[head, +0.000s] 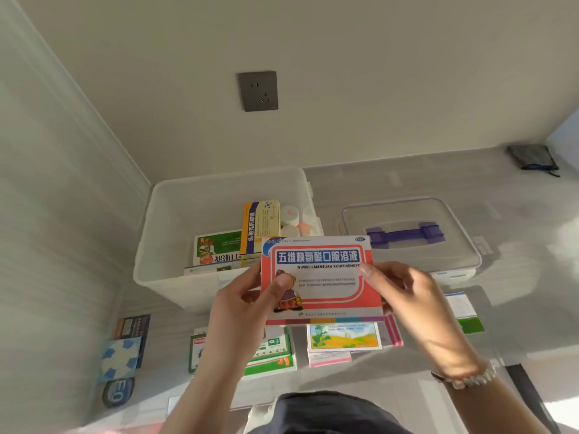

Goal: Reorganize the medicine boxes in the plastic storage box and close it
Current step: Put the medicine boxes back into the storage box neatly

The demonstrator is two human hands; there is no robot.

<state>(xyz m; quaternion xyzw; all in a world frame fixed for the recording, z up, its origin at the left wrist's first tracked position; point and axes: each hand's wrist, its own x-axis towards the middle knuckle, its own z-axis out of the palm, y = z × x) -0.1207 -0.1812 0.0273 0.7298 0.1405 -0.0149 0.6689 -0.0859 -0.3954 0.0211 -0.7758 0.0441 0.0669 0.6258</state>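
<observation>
- The left hand (250,311) grasped the left edge of a red-and-white medicine box (322,280), with the thumb pressed flat on its front face.
- The right hand (404,299) grasped the box's right edge, fingertips curled onto the front.
- The box was held upright in the air, in front of the near wall of the plastic storage box (175,245).
- The storage box stood open on the counter (517,245); a green box (216,247), a yellow box (260,227) and small white bottles (289,216) lay inside.
- The clear lid (410,236), with a purple handle, lay just right of the storage box.
- More medicine boxes (272,355) lay on the counter below the hands.
- A wall socket (258,91) sat above.
</observation>
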